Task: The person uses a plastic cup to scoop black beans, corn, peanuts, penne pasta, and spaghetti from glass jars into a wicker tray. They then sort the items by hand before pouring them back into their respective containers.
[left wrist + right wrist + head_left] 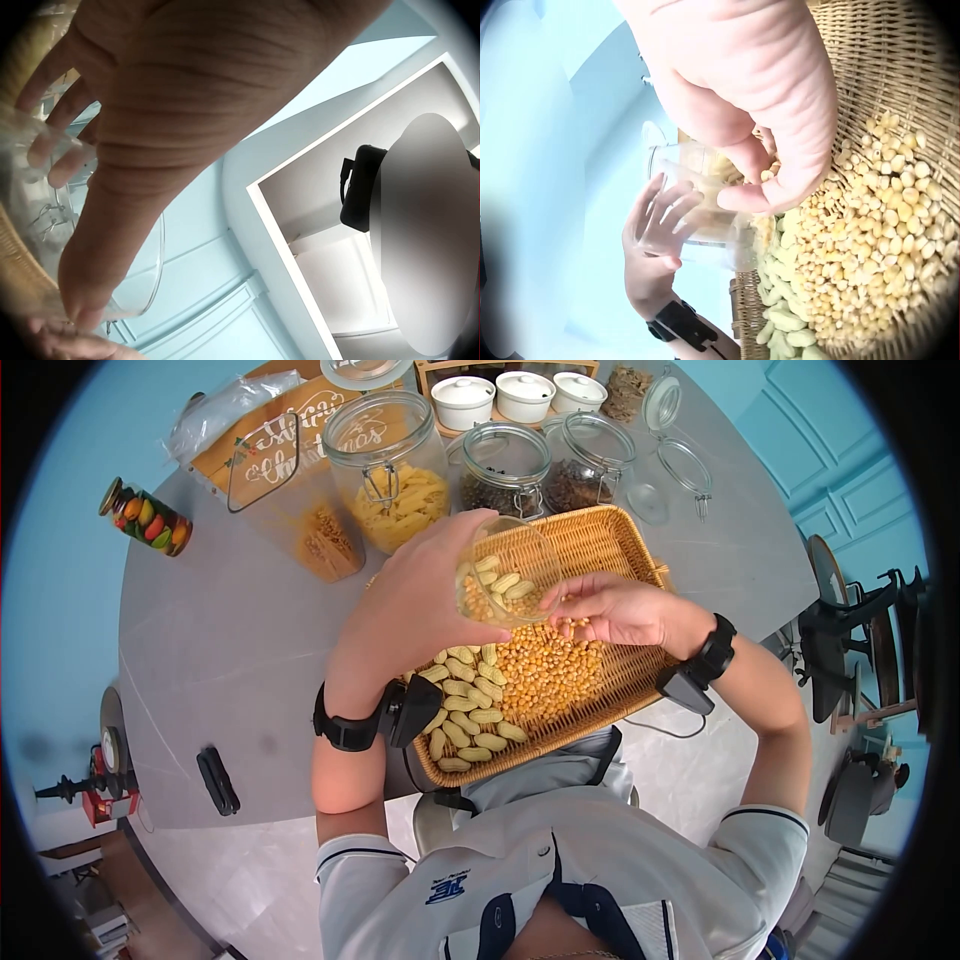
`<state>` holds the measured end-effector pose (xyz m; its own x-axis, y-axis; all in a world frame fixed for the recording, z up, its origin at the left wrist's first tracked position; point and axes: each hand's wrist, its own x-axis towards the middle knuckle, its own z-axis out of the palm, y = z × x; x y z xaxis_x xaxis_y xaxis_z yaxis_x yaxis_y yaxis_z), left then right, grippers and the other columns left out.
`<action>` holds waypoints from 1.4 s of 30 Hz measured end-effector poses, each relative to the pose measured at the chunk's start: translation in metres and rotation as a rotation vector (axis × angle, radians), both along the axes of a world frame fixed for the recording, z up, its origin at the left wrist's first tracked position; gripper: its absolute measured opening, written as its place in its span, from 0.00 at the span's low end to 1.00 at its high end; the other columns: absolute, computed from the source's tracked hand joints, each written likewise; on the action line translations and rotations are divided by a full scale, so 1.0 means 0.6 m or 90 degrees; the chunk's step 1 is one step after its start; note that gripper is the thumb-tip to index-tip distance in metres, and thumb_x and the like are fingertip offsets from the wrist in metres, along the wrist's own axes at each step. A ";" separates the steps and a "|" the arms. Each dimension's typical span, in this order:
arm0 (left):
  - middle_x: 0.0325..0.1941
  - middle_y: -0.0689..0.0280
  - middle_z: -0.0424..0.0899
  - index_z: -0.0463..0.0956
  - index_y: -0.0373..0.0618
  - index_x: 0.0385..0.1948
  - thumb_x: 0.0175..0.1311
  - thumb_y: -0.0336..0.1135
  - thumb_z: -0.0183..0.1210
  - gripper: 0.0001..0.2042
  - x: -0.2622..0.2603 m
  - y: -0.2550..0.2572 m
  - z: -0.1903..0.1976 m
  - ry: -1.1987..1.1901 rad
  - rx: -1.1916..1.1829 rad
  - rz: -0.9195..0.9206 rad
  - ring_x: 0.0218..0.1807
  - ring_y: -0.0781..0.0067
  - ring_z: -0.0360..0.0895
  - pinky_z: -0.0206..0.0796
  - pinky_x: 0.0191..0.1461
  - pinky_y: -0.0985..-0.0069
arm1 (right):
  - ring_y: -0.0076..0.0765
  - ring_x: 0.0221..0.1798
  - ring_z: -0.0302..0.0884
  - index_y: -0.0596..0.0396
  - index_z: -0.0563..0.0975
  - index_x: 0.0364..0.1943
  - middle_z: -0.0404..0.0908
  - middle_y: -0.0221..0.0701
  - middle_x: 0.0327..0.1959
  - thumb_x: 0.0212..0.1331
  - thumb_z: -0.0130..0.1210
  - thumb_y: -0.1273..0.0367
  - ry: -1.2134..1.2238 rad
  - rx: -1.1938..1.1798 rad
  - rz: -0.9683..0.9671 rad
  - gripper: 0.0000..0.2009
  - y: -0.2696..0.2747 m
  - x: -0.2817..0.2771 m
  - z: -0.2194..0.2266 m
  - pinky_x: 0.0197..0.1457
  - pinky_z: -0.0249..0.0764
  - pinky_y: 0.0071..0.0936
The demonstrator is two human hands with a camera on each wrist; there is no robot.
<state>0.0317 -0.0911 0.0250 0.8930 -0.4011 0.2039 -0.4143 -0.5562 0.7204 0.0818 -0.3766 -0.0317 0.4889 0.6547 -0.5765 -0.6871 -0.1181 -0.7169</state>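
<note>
With spread fingers and thumb, my left hand (pixel 415 595) grips a clear container (pixel 540 545) tilted over the wicker basket (pixel 600 545). Peanuts and corn kernels show within the container's outline in the head view. At its mouth, my right hand (pixel 625 610) has its thumb and fingers curled around a few corn kernels (pixel 771 171). Below the hands, a pile of loose corn (pixel 550 675) lies in the basket, with peanuts (pixel 460 705) along its left side. The left wrist view shows the left thumb (pixel 112 232) across the clear wall.
Behind the basket stand a glass jar of pasta (pixel 400 500) and two jars with dark contents (pixel 500 490). White lidded pots (pixel 525 398) sit farther back. On the left are a clear bin (pixel 325 535), a jar of colourful peppers (pixel 148 520) and a black object (pixel 217 780).
</note>
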 end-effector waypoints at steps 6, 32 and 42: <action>0.67 0.51 0.75 0.65 0.41 0.68 0.41 0.41 0.79 0.47 0.000 0.000 0.002 0.012 0.017 0.010 0.69 0.48 0.71 0.64 0.71 0.60 | 0.25 0.31 0.74 0.63 0.76 0.47 0.77 0.35 0.37 0.71 0.51 0.72 0.222 0.096 -0.123 0.08 0.012 -0.001 0.030 0.27 0.75 0.16; 0.62 0.53 0.81 0.70 0.42 0.66 0.35 0.38 0.82 0.47 -0.002 -0.005 0.000 -0.033 0.007 0.009 0.65 0.51 0.77 0.69 0.67 0.65 | 0.16 0.16 0.56 0.49 0.68 0.32 0.64 0.23 0.25 0.78 0.40 0.65 0.343 0.417 -0.254 0.13 -0.017 -0.001 -0.044 0.11 0.50 0.17; 0.66 0.51 0.76 0.66 0.41 0.67 0.39 0.38 0.80 0.47 -0.005 -0.004 0.007 -0.015 0.021 -0.018 0.68 0.48 0.72 0.65 0.70 0.60 | 0.18 0.22 0.63 0.57 0.70 0.34 0.71 0.30 0.30 0.77 0.44 0.66 0.388 0.415 -0.379 0.12 0.002 -0.015 -0.036 0.13 0.55 0.14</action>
<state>0.0289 -0.0936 0.0290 0.8764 -0.4328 0.2112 -0.4469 -0.5676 0.6914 0.0730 -0.3757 -0.0532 0.5790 0.6758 -0.4562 -0.7713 0.6353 -0.0378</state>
